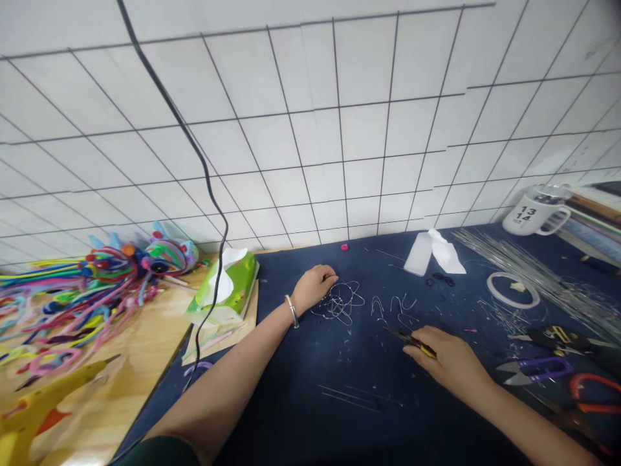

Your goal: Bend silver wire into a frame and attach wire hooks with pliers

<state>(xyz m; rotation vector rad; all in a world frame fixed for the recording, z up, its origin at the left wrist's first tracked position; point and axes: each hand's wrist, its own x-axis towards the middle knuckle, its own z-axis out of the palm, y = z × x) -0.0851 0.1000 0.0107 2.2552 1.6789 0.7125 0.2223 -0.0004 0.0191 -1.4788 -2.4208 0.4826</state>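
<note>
My left hand (313,287), with a silver bangle at the wrist, rests by a loose tangle of thin silvery wire (342,304). Its fingers are curled together at the tangle's upper left edge; what they pinch is hidden. In my right hand (444,356) is a pair of pliers (421,345) with yellow and black handles, the jaws pointing left. Several short bent wire hooks (400,304) lie just beyond the pliers' tip. Closer to me, a few straight wire pieces (349,398) lie on the dark blue mat (291,401).
Purple scissors (538,371), red-handled cutters (589,391), a white ring (492,278) and long wires (504,259) lie at right, below a mug (531,210). Leftward are a tissue pack (233,285), a hanging black cable (206,168), a yellow glue gun (39,401) and colourful pipe cleaners (92,323).
</note>
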